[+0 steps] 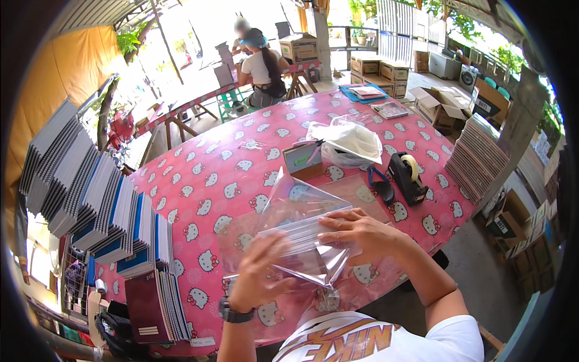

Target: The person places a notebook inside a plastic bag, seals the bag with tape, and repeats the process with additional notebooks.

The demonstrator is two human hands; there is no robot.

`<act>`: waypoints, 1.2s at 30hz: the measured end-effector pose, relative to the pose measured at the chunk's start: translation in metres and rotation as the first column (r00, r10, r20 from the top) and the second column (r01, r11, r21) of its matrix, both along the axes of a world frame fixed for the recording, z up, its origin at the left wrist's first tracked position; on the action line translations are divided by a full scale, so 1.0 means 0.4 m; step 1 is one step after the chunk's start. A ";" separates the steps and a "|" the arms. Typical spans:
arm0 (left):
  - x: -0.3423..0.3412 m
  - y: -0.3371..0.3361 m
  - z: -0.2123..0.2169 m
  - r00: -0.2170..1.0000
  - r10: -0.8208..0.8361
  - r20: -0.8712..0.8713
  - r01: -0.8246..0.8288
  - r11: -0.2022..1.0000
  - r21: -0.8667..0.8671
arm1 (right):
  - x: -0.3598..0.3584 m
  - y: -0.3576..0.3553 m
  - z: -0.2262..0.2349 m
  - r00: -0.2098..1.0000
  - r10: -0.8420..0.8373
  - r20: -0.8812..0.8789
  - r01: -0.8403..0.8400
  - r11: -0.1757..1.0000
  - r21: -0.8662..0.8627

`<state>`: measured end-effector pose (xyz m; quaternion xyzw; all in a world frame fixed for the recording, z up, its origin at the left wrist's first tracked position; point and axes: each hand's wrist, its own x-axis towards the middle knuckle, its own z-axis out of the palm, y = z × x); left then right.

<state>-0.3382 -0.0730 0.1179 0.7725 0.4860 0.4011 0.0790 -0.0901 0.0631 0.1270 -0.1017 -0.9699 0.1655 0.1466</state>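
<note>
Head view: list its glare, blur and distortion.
Head view: bright reflections streak the clear plastic between the hands; head view: the left hand is blurred, the right hand sharper; head view: the daylit background is washed out near the top; head view: the fisheye lens bends the edges of the pink tablecloth, with black corners around the picture.

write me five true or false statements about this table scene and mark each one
1. The right hand touches the clear plastic. True.
2. The tape dispenser stands to the left of the clear plastic. False: it stands to the right.
3. A dark watch is on the left wrist. True.
4. The tablecloth is plain blue. False: it is pink and patterned.
5. A blue-and-black tool lies beside the tape dispenser. True.
</note>
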 end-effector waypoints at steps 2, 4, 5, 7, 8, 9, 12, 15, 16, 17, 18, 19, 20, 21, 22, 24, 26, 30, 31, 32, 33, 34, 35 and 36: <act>-0.057 -0.007 -0.004 1.000 0.006 -0.014 -0.007 0.998 -0.061 | 0.006 -0.004 0.013 0.998 0.004 0.055 -0.005 1.000 0.018; -0.050 -0.007 -0.027 1.000 -0.004 -0.027 0.001 0.995 -0.101 | -0.002 -0.007 0.022 0.995 0.020 0.097 -0.023 0.999 0.028; -0.049 -0.007 -0.029 1.000 -0.004 -0.029 0.001 0.994 -0.107 | -0.009 -0.008 0.029 0.992 0.013 0.127 -0.020 0.998 0.053; -0.037 -0.003 -0.006 0.974 -0.053 -0.220 0.009 0.980 -0.198 | -0.013 -0.002 0.023 0.986 0.001 0.165 -0.013 0.997 0.070; -0.032 0.003 0.004 0.972 -0.073 -0.225 0.008 0.962 -0.274 | -0.014 0.003 0.013 0.986 0.019 0.166 -0.030 0.997 0.067; -0.037 0.012 0.010 0.972 -0.064 -0.225 0.001 0.963 -0.269 | -0.022 0.009 0.015 0.986 0.045 0.163 -0.059 0.995 0.078; -0.054 0.040 0.020 0.916 -0.114 -0.384 0.010 0.965 -0.263 | -0.016 0.010 0.021 0.972 0.059 0.226 -0.078 0.994 0.075; -0.061 0.065 0.048 0.868 -0.264 -0.420 0.142 0.944 -0.299 | -0.025 0.002 0.045 0.950 0.074 0.304 -0.100 0.993 0.068; -0.064 0.064 0.059 0.844 -0.310 -0.438 0.171 0.929 -0.329 | -0.027 0.003 0.049 0.946 0.090 0.312 -0.114 0.992 0.057; -0.061 0.066 0.060 0.816 -0.366 -0.448 0.207 0.908 -0.366 | -0.024 0.004 0.045 0.947 0.086 0.311 -0.117 0.990 0.082; -0.051 0.075 0.059 0.808 -0.370 -0.458 0.216 0.910 -0.353 | -0.022 0.006 0.042 0.946 0.091 0.312 -0.119 0.990 0.072; -0.045 0.084 0.060 0.808 -0.355 -0.470 0.211 0.919 -0.332 | -0.022 0.012 0.044 0.945 0.095 0.313 -0.120 0.991 0.062; -0.042 0.088 0.054 0.807 -0.340 -0.482 0.198 0.926 -0.322 | -0.026 0.018 0.045 0.936 0.109 0.334 -0.134 0.990 0.050; -0.038 0.094 0.045 0.804 -0.335 -0.492 0.190 0.928 -0.321 | -0.027 0.020 0.046 0.937 0.110 0.333 -0.137 0.989 0.060; -0.034 0.102 0.037 0.783 -0.328 -0.528 0.191 0.935 -0.298 | -0.029 0.022 0.049 0.934 0.122 0.335 -0.142 0.989 0.038; -0.027 0.099 0.038 0.774 -0.318 -0.547 0.179 0.940 -0.292 | -0.028 0.021 0.048 0.933 0.129 0.335 -0.145 0.989 0.023; -0.021 0.103 0.046 0.749 -0.315 -0.583 0.180 0.943 -0.279 | -0.025 0.020 0.045 0.930 0.124 0.347 -0.148 0.988 0.044; -0.012 0.110 0.044 0.741 -0.330 -0.584 0.180 0.937 -0.301 | -0.021 0.021 0.034 0.938 0.124 0.323 -0.144 0.989 0.039; -0.010 0.110 0.042 0.749 -0.306 -0.587 0.166 0.945 -0.281 | -0.021 0.023 0.035 0.940 0.140 0.312 -0.156 0.987 0.026; -0.009 0.110 0.041 0.757 -0.281 -0.590 0.151 0.953 -0.261 | -0.021 0.023 0.036 0.941 0.156 0.301 -0.168 0.986 0.014; -0.008 0.107 0.042 0.749 -0.290 -0.595 0.155 0.951 -0.268 | -0.020 0.021 0.035 0.945 0.152 0.290 -0.161 0.987 0.010; -0.008 0.102 0.045 0.738 -0.277 -0.616 0.133 0.954 -0.270 | -0.021 0.017 0.035 0.945 0.159 0.284 -0.167 0.986 0.003; -0.009 0.098 0.051 0.725 -0.263 -0.636 0.110 0.957 -0.270 | -0.024 0.013 0.037 0.946 0.166 0.278 -0.172 0.985 -0.003; -0.005 0.099 0.053 0.715 -0.282 -0.640 0.123 0.951 -0.283 | -0.020 0.008 0.033 0.951 0.155 0.266 -0.157 0.988 -0.014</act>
